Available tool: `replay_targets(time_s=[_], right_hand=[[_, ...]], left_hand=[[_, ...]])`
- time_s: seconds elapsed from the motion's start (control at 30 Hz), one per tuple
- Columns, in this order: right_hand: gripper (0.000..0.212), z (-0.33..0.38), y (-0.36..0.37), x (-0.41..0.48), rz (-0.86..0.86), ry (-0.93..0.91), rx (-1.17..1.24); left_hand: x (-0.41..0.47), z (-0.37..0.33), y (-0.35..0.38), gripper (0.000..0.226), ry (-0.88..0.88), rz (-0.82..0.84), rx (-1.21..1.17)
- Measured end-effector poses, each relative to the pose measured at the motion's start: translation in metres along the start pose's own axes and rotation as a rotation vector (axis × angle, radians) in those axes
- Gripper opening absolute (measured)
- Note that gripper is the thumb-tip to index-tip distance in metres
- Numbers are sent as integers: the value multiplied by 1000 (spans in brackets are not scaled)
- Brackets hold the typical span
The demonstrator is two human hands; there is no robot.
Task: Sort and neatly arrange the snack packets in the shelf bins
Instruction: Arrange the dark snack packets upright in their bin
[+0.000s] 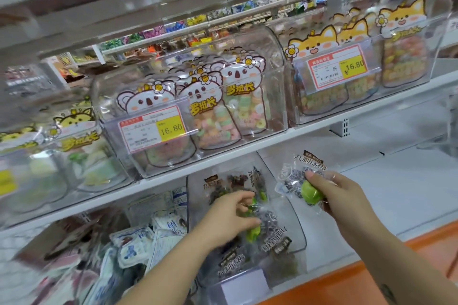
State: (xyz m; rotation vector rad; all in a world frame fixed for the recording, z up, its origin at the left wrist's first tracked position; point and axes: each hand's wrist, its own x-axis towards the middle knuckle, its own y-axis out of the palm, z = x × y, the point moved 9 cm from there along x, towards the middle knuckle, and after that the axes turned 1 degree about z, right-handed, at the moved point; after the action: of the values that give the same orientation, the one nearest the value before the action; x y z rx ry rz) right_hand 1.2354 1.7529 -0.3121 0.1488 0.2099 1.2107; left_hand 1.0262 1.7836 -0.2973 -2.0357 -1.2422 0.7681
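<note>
Well, starting at the left, the white and blue packets [133, 242] sit in their own compartment and don't concern me. My left hand [230, 215] is down inside the clear bin [297, 238], fingers curled onto the pile of plum packets [270, 238]. I cannot tell whether they pinch one or only press on it. That pile is mixed: a packet at the back stands with its dark label up, while those toward the front lie flat with their print upside down to me.

Further right, my right hand [332, 198] pinches one more packet [295, 176] by its lower end, thumb beside the green plum picture. It is outside the bin, just above the right wall. Its long axis runs up and away from me, label end toward the shelf above. So the bin lies down and to the left of this grip, with my left hand between. I judge the packet should go in label up, matching the back one.
</note>
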Motion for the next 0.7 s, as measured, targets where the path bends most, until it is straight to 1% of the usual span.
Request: replay_targets(time_s=[0.03, 0.1, 0.23, 0.4, 0.47, 0.57, 0.63, 0.7], right_hand=[[25, 0, 0, 0, -1, -4, -1], [25, 2, -1, 0, -2, -4, 10], [23, 4, -2, 3, -4, -6, 33], [24, 6, -3, 6, -1, 4, 34], [23, 6, -5, 6, 1, 7, 38], [21, 5, -8, 5, 9, 18, 33], [23, 3, -9, 5, 17, 38, 32], [25, 3, -9, 5, 28, 54, 43]], left_hand=[[1, -2, 5, 68, 30, 43, 91], [3, -6, 15, 72, 73, 160, 203], [11, -10, 27, 79, 68, 350, 325], [21, -18, 35, 83, 46, 452, 431], [21, -21, 40, 80, 50, 500, 509], [21, -30, 47, 67, 81, 537, 599], [22, -36, 48, 60, 105, 532, 663], [24, -43, 43, 52, 141, 487, 721]])
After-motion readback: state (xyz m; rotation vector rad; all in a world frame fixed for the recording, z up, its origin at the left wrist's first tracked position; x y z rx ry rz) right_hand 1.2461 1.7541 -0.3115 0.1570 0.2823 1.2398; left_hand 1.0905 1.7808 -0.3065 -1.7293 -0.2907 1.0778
